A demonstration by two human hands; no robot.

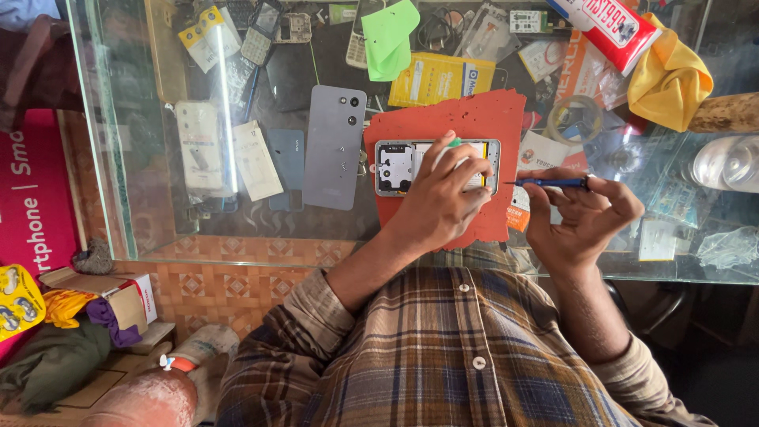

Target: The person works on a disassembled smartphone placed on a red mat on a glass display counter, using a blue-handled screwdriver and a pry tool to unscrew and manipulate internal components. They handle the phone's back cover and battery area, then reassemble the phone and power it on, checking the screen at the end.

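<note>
Pinching something green, perhaps a pick, left hand (444, 198) covers opened phone (395, 167); right hand (581, 213) grips screwdriver (553, 183).

From my view the only bare stretch of the glass countertop (261, 225) runs along its near edge, left of the red rubber work mat (458, 119). A detached grey phone back cover (335, 146) blocks the mat's left side. The crumpled yellow cloth (668, 75) and clear plastic bottle (723, 162) crowd the right.
</note>
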